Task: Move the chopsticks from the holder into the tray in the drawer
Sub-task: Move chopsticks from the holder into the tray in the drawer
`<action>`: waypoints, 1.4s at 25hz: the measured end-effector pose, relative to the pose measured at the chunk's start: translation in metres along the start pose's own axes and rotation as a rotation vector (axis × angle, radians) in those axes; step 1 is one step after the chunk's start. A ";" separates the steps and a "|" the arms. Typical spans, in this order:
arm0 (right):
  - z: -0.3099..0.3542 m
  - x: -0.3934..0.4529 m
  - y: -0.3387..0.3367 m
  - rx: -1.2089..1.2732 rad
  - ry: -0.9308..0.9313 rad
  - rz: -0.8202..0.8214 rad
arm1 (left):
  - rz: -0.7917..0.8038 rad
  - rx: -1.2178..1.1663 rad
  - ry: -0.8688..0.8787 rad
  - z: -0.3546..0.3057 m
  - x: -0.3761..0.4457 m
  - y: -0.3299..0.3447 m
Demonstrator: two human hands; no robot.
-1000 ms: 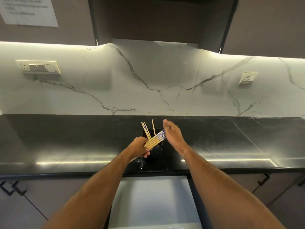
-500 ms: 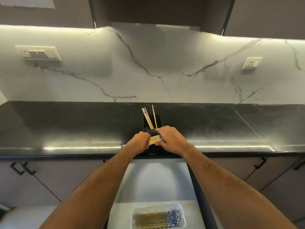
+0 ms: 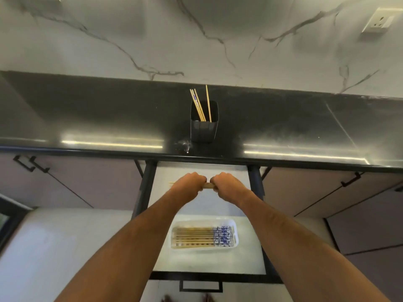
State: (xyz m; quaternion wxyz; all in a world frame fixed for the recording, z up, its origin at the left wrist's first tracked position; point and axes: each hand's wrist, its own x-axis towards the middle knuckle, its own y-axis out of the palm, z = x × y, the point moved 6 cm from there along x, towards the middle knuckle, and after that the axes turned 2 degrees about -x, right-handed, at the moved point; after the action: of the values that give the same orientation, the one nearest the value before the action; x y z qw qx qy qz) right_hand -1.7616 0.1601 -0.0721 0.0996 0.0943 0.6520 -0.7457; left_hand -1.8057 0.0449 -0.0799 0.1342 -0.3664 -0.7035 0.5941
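Note:
A black holder (image 3: 204, 125) stands on the dark counter with a few wooden chopsticks (image 3: 199, 105) sticking up from it. Below, the drawer (image 3: 250, 247) is pulled out. A clear tray (image 3: 234, 224) lies in it, holding several chopsticks with blue patterned ends laid side by side. My left hand (image 3: 187, 184) and my right hand (image 3: 227, 185) are both closed around one horizontal bundle of chopsticks (image 3: 208, 185) over the back of the drawer, above and beyond the tray. Most of the bundle is hidden in my fists.
The black counter (image 3: 87, 118) runs the full width under a marble wall with a socket (image 3: 378, 21) at the upper right. Cabinet fronts with black handles (image 3: 30, 164) flank the drawer. The drawer's own handle (image 3: 200, 286) is at the bottom.
Both hands, holding the bundle of chopsticks, have come down from in front of the holder to over the open drawer. The view has tilted down, showing the tray fully.

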 end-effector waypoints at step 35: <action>-0.003 -0.046 0.199 -0.098 0.002 0.086 | 0.117 -0.023 -0.112 0.029 -0.063 0.198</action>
State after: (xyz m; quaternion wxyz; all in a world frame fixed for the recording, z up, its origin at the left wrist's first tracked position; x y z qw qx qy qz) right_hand -1.6629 0.1387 -0.2492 0.1353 0.1179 0.6832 -0.7078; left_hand -1.7098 -0.0141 -0.2570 0.0556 -0.3744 -0.6942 0.6122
